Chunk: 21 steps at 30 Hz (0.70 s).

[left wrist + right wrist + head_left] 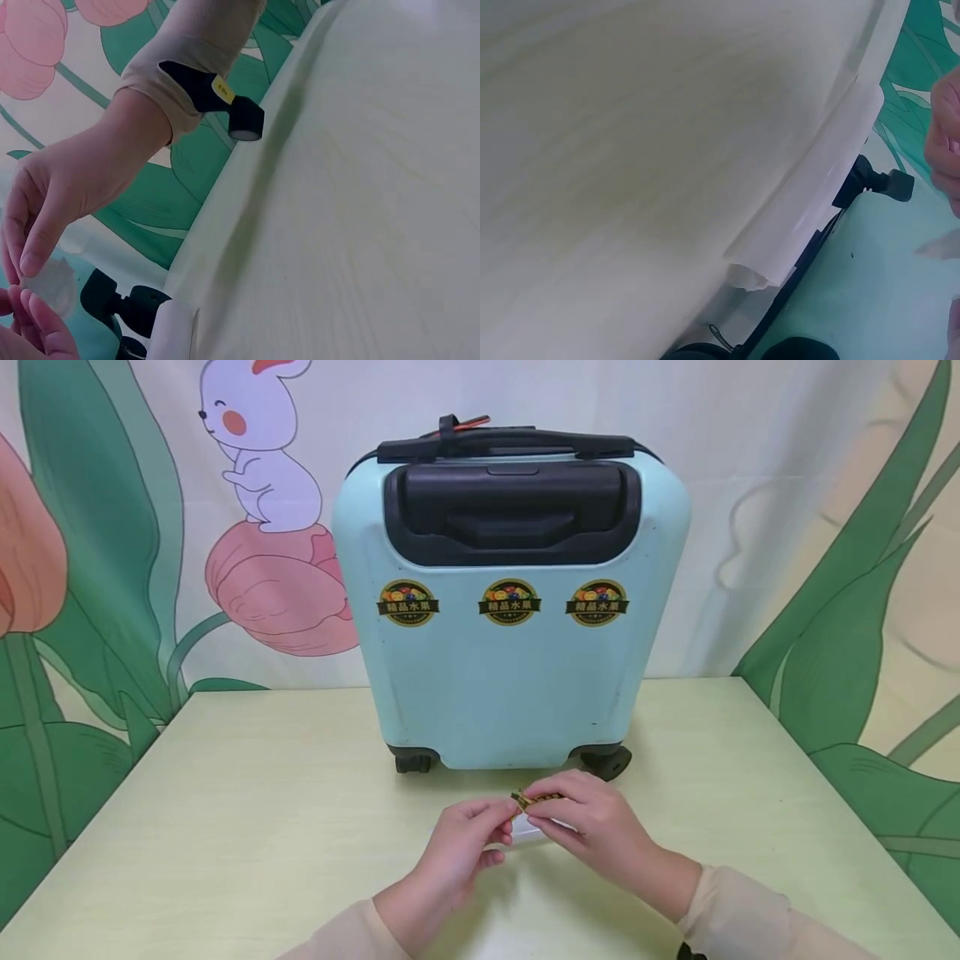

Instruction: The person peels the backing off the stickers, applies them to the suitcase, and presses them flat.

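Note:
Between my hands is a round black-and-gold sticker [546,797], partly covered by fingers. My left hand [463,843] pinches its left edge between thumb and finger. The thumb and fingertips of my right hand [600,822] grip it from the other side. In the left wrist view the sticker's pale back [58,285] shows between the fingers. A light blue suitcase [510,693] stands upright just beyond the hands, with a row of three similar stickers [510,602] on its front. Below the hands on the table lies a white roll [810,195], mostly hidden in the head view.
The suitcase rests on black wheels [606,762] on a pale yellow table [247,802]. It has a black handle recess [513,514] near the top. A printed cloth backdrop [795,527] with a rabbit, flowers and leaves hangs close behind.

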Each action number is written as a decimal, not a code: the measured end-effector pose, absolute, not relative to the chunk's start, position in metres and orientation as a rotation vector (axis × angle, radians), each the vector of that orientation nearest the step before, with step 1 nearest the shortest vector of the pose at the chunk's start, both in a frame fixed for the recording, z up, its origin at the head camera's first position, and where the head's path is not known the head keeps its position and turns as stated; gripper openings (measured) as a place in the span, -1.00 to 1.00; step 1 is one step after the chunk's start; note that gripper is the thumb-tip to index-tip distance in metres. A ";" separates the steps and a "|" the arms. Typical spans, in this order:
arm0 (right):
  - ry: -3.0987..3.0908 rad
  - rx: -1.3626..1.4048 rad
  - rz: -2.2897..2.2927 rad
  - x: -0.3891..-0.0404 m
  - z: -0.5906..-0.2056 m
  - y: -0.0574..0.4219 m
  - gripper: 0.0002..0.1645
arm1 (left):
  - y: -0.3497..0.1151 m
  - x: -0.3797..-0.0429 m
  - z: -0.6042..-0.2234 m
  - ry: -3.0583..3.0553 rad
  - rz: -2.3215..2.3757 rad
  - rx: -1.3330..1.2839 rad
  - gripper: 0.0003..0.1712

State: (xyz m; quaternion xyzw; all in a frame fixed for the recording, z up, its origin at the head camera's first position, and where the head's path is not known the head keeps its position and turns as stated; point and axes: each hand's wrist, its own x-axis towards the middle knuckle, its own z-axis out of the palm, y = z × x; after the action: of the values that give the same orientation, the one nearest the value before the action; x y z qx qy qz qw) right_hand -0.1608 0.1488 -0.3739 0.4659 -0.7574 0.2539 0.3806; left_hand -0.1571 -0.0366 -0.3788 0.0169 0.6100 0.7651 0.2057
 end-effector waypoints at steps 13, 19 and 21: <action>-2.054 1.091 0.666 -0.162 -0.374 0.147 -0.78 | -0.050 -0.170 -0.376 2.114 2.001 0.346 -0.75; -2.409 0.553 1.180 -0.164 -0.368 0.148 -0.64 | -0.057 -0.176 -0.374 2.286 2.000 0.424 -0.82; -2.508 0.386 1.408 -0.167 -0.365 0.147 -0.69 | -0.059 -0.179 -0.374 2.320 2.011 0.460 -0.83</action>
State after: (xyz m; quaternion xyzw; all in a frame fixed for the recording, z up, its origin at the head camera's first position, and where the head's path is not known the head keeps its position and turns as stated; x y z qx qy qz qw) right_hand -0.1667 0.1471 -0.3653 0.1320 -0.8581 0.4817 0.1193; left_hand -0.1790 -0.0586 -0.3743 0.1482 0.7471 0.6477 0.0184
